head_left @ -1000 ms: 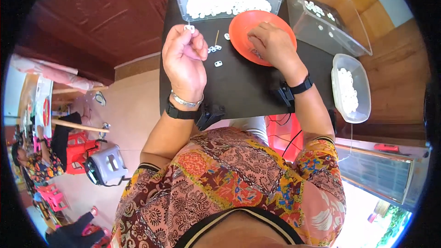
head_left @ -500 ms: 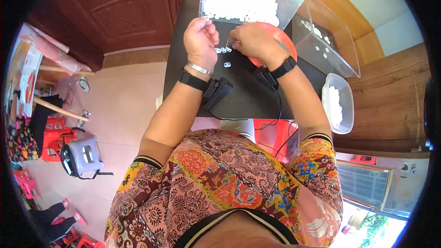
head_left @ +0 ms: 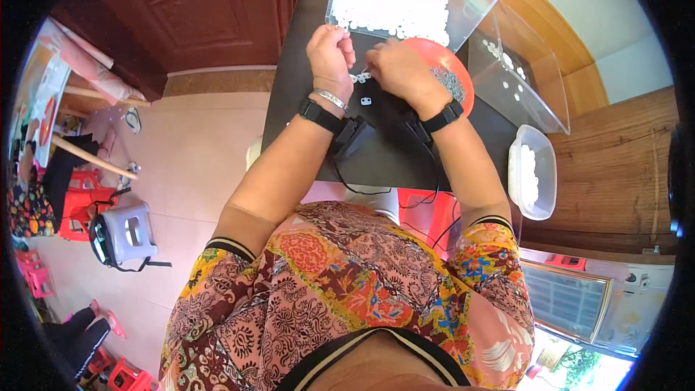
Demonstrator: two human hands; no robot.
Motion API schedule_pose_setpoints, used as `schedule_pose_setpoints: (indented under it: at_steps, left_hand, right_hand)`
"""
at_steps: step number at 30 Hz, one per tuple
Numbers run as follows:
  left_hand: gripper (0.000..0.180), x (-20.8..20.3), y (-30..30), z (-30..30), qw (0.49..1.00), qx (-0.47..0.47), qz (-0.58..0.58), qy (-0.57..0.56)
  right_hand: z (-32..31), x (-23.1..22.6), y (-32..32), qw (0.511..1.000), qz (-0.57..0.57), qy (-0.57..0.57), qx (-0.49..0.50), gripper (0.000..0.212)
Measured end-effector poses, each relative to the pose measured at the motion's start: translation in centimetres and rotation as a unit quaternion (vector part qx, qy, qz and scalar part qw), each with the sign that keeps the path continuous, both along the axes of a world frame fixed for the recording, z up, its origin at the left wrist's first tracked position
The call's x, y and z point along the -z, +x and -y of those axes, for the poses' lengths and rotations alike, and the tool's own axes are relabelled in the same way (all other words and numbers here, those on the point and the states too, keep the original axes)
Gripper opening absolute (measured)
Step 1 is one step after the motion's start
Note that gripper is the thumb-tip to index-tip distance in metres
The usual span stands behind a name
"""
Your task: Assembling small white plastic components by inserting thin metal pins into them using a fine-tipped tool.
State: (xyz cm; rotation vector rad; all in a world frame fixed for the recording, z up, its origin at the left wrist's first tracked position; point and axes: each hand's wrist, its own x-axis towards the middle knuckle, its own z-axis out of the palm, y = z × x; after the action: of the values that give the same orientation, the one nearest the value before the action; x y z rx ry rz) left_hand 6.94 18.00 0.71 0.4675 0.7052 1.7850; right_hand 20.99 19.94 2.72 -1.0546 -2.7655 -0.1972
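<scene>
My left hand [head_left: 330, 58] is held over the black table [head_left: 391, 152], near the front of a clear bin [head_left: 463, 29]. Its fingers are curled, with thumb and forefinger pinched; whatever sits between them is too small to make out. Close to its right, my right hand [head_left: 399, 71] has its fingertips drawn together, slightly blurred, and I cannot see what they hold. Small white plastic pieces [head_left: 360, 77] lie in a row between the hands. One more white piece [head_left: 365, 101] rests nearer me. Beside the right hand is an orange-red plate [head_left: 466, 101] heaped with tiny grey metal parts [head_left: 447, 81].
White pieces [head_left: 391, 11] fill part of the clear bin. A second clear bin [head_left: 546, 94] holds several scattered ones. A white tub [head_left: 548, 192] of white pieces stands at the table's right. Black cables [head_left: 362, 192] hang from the wrist straps. A stool [head_left: 134, 235] stands left.
The view has shifted slightly. My right hand has moved a little off the plate, so more grey parts show. My left hand stays pinched near the bin.
</scene>
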Motion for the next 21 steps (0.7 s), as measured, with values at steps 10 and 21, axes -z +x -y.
schedule_pose_setpoints:
  at_steps: [10, 21]
  left_hand:
    - [0.012, 0.8, -0.4, -0.4, 0.998, -0.003, -0.061, 0.001]
    - [0.012, 0.7, -0.2, -0.4, 0.998, -0.01, -0.062, -0.007]
  right_hand:
    - [-1.6, -2.6, -0.3, 0.981, 0.189, 0.002, 0.046, 0.021]
    - [-2.0, -0.8, -1.1, 0.979, 0.191, -0.002, 0.066, 0.014]
